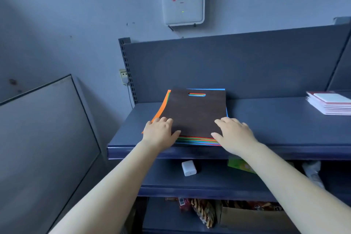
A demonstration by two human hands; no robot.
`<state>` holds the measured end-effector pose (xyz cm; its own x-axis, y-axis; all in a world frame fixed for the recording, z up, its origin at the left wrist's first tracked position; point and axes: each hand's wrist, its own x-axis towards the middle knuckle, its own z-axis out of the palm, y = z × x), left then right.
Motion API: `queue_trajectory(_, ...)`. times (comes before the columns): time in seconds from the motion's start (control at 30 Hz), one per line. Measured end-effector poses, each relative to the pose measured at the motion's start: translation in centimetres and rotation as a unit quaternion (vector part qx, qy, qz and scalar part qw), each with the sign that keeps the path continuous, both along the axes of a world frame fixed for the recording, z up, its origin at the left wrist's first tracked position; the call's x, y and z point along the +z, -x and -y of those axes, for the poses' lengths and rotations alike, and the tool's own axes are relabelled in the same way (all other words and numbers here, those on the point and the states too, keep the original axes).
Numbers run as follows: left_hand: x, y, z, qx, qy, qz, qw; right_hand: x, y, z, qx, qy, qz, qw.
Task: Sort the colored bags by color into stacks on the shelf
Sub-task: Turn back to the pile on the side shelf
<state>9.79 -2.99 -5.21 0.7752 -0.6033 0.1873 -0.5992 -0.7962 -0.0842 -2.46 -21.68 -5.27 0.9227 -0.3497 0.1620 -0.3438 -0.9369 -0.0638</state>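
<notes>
Head view, the only 1 given. On the top shelf [266, 125] lies 1 mixed pile of bags [197, 139], flat and near the front edge — within easy reach, which looks like the reason for its spot. Topmost, a dark brown bag [197, 112] with its handle slot toward the back panel; red, green and blue showing through that slot. Peeking out at the left, an orange bag [161, 108]; along the back and right edges, a strip of blue; at the front edge, thin layers of red, green, orange and blue. No sorting done yet, judging by that 1 pile.

Left hand [159, 131] flat on the pile's front left corner, fingers [165, 120] straight and slightly apart, thumb along the front edge — pressing, not gripping. Right hand [233, 133] the same on the front right corner, fingers spread, thumb at the edge. Probably squaring or steadying the pile before lifting the brown bag off; thin, slippery sheets would slide otherwise.

Far right on the same shelf, well apart from the bags, a pile of white and red booklets [330, 104]. Bare shelf between the 2 piles — likely room for the color stacks. On the shelf below, a white charger [189, 168].
</notes>
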Motion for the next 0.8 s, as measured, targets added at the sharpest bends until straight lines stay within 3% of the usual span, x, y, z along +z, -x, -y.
queue_trajectory(0.17,-2.9,-2.0,2.4,0.015,0.036,-0.09,0.995,-2.2,-1.7,3.7,-0.068,-0.112,0.009,0.991)
queue_trajectory(0.4,-4.0,-2.1,5.1,-0.034,0.084,-0.102,0.991,-3.7,-2.6,7.2,-0.154,-0.263,0.149,0.941)
queue_trajectory(0.57,-3.7,-2.7,5.2,-0.066,0.134,-0.131,0.98,-4.3,-2.2,8.3,-0.156,-0.266,0.246,0.919)
queue_trajectory(0.8,-3.7,-3.2,5.0,-0.061,0.126,-0.128,0.982,-4.1,-2.9,8.4,-0.135,-0.306,0.252,0.908)
